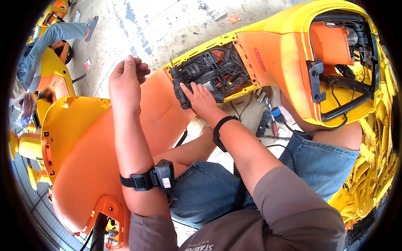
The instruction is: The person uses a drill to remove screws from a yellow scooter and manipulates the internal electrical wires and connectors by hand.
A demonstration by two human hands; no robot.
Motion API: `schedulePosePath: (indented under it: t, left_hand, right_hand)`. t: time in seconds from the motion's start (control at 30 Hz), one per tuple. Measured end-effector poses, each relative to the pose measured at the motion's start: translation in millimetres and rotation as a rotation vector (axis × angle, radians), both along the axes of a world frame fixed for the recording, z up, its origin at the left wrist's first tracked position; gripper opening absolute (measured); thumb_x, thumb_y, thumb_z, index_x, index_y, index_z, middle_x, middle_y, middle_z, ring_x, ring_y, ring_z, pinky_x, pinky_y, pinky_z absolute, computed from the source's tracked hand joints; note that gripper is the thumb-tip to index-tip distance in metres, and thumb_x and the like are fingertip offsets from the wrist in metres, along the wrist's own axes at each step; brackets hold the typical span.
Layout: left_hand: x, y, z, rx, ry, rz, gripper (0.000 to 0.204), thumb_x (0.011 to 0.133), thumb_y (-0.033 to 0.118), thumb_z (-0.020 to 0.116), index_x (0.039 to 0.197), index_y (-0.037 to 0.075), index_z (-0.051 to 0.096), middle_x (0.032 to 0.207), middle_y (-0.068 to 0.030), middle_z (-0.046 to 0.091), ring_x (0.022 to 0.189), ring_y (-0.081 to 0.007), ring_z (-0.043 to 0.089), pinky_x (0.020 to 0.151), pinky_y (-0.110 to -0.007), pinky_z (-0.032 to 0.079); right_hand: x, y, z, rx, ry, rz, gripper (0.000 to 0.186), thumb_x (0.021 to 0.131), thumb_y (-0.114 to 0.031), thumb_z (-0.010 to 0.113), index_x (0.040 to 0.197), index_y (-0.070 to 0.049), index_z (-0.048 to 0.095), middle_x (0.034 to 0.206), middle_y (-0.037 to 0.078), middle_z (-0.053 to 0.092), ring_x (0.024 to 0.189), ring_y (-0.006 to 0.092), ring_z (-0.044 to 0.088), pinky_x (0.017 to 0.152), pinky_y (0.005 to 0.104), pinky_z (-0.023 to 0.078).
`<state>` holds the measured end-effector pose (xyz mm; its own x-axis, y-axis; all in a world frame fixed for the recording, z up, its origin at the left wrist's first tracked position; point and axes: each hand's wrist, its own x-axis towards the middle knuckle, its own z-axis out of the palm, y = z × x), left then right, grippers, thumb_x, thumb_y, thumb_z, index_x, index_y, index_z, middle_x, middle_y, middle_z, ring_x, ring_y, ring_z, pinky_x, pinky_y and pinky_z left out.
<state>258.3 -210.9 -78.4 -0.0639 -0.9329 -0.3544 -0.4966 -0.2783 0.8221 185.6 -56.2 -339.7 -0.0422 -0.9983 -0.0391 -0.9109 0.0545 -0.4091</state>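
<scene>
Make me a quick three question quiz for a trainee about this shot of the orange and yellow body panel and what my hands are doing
1. True or false: the right hand rests on the black part at the edge of the wiring opening.
2. Where is the left hand? A) on the upper edge of the orange panel, B) holding the tools on the floor, C) inside the opening.
3. Fill in: each forearm wears a black ____.

Key: 1 true. 2 A. 3 strap; the left one carries a small black device.
</scene>
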Motion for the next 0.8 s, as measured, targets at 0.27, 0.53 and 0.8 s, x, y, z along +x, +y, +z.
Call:
schedulePosePath:
  t: [0.27, 0.53, 0.8]
  left_hand:
    - [-3, 0, 8, -0.025, 0.024, -0.026, 0.033, 0.108, 0.034, 0.053, 0.104, 0.005, 0.067, 0.093, -0.0037, 0.071, 0.09, -0.0151, 0.07, 0.084, -0.031, 0.052]
    - [-7, 2, 9, -0.018, -0.006, -0.032, 0.033, 0.109, 0.034, 0.054, 0.103, 0.005, 0.068, 0.092, -0.0032, 0.071, 0.089, -0.0143, 0.07, 0.083, -0.03, 0.052]
    - [-7, 5, 7, -0.015, -0.012, -0.037, 0.034, 0.109, 0.034, 0.053, 0.103, 0.005, 0.068, 0.092, -0.0033, 0.071, 0.088, -0.0141, 0.069, 0.083, -0.03, 0.052]
  right_hand:
    - [-63, -8, 5, -0.194, -0.242, -0.209, 0.054, 0.086, -0.013, 0.065, 0.139, -0.011, 0.055, 0.141, 0.013, 0.052, 0.124, 0.033, 0.052, 0.103, 0.0454, 0.042]
    - [-143, -64, 9, 0.443, -0.108, -0.532, 0.031, 0.098, -0.026, 0.057, 0.118, -0.006, 0.071, 0.109, 0.02, 0.074, 0.104, 0.0364, 0.072, 0.088, 0.0499, 0.057]
    - [-153, -82, 21, 0.591, -0.162, -0.586, 0.027, 0.092, -0.011, 0.065, 0.115, -0.006, 0.078, 0.121, 0.017, 0.074, 0.112, 0.0337, 0.072, 0.09, 0.0435, 0.059]
